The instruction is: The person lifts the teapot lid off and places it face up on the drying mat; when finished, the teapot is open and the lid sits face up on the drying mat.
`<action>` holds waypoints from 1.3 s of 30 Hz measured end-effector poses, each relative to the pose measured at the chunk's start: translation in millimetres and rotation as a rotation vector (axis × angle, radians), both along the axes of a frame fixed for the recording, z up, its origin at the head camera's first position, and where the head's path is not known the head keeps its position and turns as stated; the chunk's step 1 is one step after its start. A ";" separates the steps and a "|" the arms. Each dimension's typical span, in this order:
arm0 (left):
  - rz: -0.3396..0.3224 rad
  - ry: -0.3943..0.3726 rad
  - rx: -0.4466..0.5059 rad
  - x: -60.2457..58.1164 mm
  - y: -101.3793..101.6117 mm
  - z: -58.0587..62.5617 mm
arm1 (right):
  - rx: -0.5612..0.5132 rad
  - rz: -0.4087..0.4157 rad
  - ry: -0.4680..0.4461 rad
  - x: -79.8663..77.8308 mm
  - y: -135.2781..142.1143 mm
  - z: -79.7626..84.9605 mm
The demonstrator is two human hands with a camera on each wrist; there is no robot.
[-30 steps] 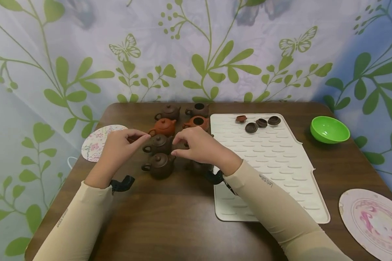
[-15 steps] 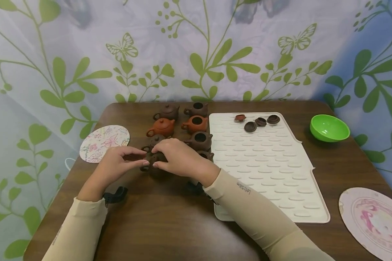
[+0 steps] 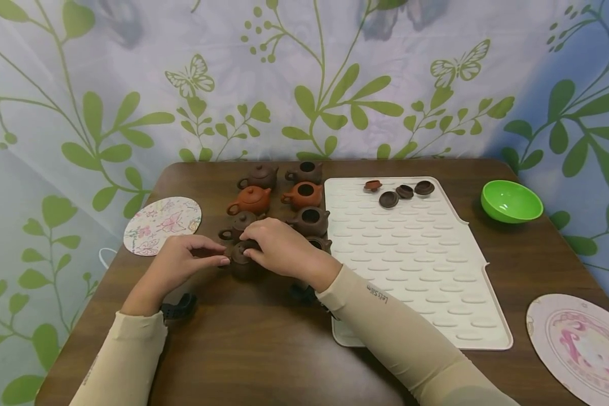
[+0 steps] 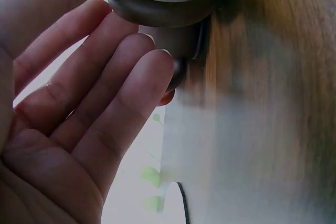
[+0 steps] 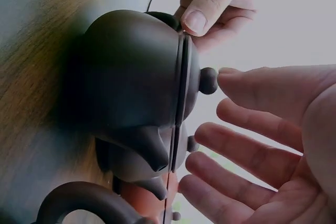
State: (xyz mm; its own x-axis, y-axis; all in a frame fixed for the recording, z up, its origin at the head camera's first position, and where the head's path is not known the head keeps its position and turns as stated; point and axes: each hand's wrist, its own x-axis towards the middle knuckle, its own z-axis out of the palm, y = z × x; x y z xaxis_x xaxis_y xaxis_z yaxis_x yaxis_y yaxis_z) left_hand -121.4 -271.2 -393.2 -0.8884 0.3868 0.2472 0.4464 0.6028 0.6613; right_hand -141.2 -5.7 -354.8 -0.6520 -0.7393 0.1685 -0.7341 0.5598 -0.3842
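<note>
The nearest dark brown teapot of the left column, its body (image 5: 131, 72) wearing its lid, stands between my hands. My left hand (image 3: 189, 256) pinches its ring-shaped handle (image 4: 163, 14) between thumb and fingers. Over the lid, my right hand (image 3: 284, 248) holds its fingers loosely spread, the thumb tip right at the round knob (image 5: 208, 81). Behind it in the same column stand another brown teapot (image 3: 242, 221), an orange teapot (image 3: 251, 198) and a dark one (image 3: 261, 176), all lidded. My right hand hides part of the front teapot in the head view.
A right-hand column holds lidless pots, among them an orange pot (image 3: 309, 197) and a brown pot (image 3: 312, 225). Several loose lids, one an orange lid (image 3: 373, 185), lie on the white mat (image 3: 411, 270). A green bowl (image 3: 507, 211) and two round placemats lie farther out.
Both hands have come down and toward the front teapot. My right hand has moved left from the lidless column to that lid; my left hand has reached the handle.
</note>
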 end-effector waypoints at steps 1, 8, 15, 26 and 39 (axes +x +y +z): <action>-0.004 0.007 0.000 0.2 -0.1 -1.1 | -0.002 -0.001 0.002 -0.2 0.2 -0.8; -0.038 0.044 -0.017 -1.3 0.9 -6.4 | -0.036 0.008 0.012 -0.7 1.0 -2.6; -0.053 0.048 -0.013 -1.4 0.0 -9.6 | -0.054 0.021 0.039 -1.1 0.0 -3.9; -0.063 0.075 0.018 -3.2 -1.9 -15.2 | -0.063 0.031 0.029 -2.3 -0.8 -6.5; -0.047 0.074 0.028 -2.8 -1.6 -16.7 | -0.112 0.033 0.036 -1.2 -6.0 -14.4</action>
